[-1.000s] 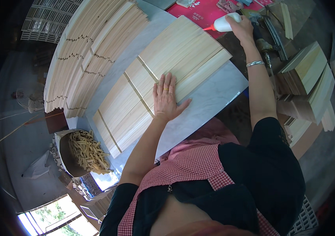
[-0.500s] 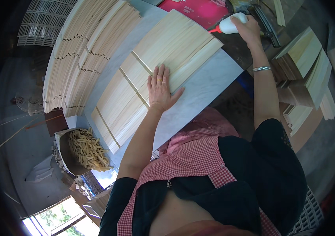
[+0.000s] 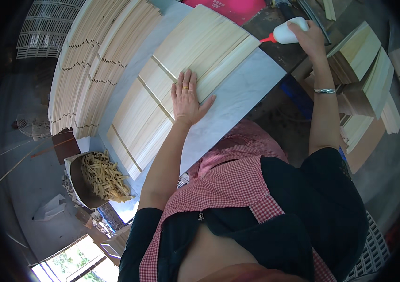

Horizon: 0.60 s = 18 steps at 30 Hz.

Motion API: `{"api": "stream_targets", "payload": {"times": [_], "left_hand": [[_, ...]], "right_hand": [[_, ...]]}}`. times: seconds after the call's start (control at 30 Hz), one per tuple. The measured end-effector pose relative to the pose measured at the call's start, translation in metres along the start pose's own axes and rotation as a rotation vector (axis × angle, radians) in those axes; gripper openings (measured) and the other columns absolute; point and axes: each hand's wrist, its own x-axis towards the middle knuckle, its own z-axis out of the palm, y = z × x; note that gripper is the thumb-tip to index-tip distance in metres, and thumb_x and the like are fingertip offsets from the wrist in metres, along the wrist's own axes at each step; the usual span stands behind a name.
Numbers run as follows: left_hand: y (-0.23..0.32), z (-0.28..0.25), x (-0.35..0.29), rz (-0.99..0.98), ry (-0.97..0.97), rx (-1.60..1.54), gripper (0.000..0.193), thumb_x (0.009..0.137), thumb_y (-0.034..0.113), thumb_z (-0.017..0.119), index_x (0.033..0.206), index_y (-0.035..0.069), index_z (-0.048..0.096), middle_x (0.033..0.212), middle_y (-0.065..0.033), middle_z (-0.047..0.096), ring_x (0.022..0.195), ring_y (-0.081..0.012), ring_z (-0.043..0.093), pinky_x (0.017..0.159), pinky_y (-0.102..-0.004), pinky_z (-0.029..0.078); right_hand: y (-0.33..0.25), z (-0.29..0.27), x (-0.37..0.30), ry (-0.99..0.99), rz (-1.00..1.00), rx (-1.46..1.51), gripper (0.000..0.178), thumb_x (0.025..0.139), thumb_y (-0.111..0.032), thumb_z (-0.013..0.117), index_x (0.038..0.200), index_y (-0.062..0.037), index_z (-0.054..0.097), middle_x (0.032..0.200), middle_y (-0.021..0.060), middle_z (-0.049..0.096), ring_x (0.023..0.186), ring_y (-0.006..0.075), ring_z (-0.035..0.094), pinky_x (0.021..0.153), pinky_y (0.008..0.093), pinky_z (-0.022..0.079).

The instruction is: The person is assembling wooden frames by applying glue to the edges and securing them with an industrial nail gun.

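My left hand (image 3: 188,99) lies flat with fingers stretched out on a row of pale, grooved wooden boards (image 3: 197,44). The thumb reaches toward the bare tabletop. In my right hand (image 3: 310,41) is a white squeeze bottle (image 3: 288,32) with a red nozzle, tipped on its side. The nozzle points left at the boards' far right end; whether it touches the wood I cannot tell. Underneath the boards is a grey marbled tabletop (image 3: 242,89).
Tall stacks of thin wooden boards (image 3: 99,61) stand along the table's left side. A box (image 3: 75,183) of wooden strips (image 3: 106,181) sits at the lower left. More stacked panels (image 3: 366,80) are on the right. A pink-red sheet (image 3: 233,7) lies beyond the table.
The bottle in my right hand has moved right and slightly nearer, relative to the boards' end. My left hand stays on the boards. The whole view has shifted a little.
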Motion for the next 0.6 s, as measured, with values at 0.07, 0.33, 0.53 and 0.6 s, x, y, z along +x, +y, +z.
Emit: {"api": "stream_targets", "payload": {"times": [0.07, 0.33, 0.53, 0.6], "left_hand": [[-0.001, -0.001, -0.001, -0.003, 0.002, 0.003, 0.099, 0.09, 0.071, 0.049, 0.159, 0.003, 0.026, 0.166, -0.0138, 0.024, 0.156, -0.0325, 0.011, 0.124, -0.0529, 0.01], [-0.003, 0.001, -0.001, 0.005, 0.008, -0.017, 0.1, 0.09, 0.071, 0.05, 0.159, 0.003, 0.025, 0.166, -0.0142, 0.023, 0.156, -0.0334, 0.011, 0.124, -0.0532, 0.01], [0.002, -0.006, -0.002, -0.003, 0.003, -0.043, 0.099, 0.089, 0.068, 0.054, 0.159, 0.004, 0.025, 0.166, -0.0141, 0.023, 0.156, -0.0334, 0.011, 0.124, -0.0534, 0.01], [0.003, -0.008, -0.002, -0.008, -0.001, -0.062, 0.097, 0.089, 0.065, 0.057, 0.159, 0.005, 0.025, 0.166, -0.0139, 0.024, 0.156, -0.0331, 0.013, 0.124, -0.0532, 0.011]], "right_hand": [[-0.001, -0.004, 0.0, -0.018, 0.001, 0.022, 0.065, 0.082, -0.051, 0.072, 0.112, 0.0068, 0.064, 0.098, 0.0202, 0.071, 0.083, 0.0295, 0.069, 0.075, 0.0359, 0.055], [-0.058, 0.076, 0.034, 0.055, 0.104, 0.36, 0.068, 0.085, -0.05, 0.074, 0.12, 0.0072, 0.063, 0.098, 0.0182, 0.071, 0.08, 0.0214, 0.068, 0.057, 0.0278, 0.053], [-0.089, 0.17, 0.1, 0.101, 0.16, 0.141, 0.055, 0.085, -0.047, 0.07, 0.105, 0.004, 0.068, 0.105, 0.0204, 0.069, 0.09, 0.0398, 0.065, 0.085, 0.0455, 0.053], [-0.084, 0.196, 0.114, 0.219, 0.101, 0.056, 0.052, 0.085, -0.047, 0.07, 0.1, 0.0028, 0.071, 0.098, 0.0202, 0.071, 0.085, 0.0407, 0.066, 0.08, 0.0463, 0.054]]}}
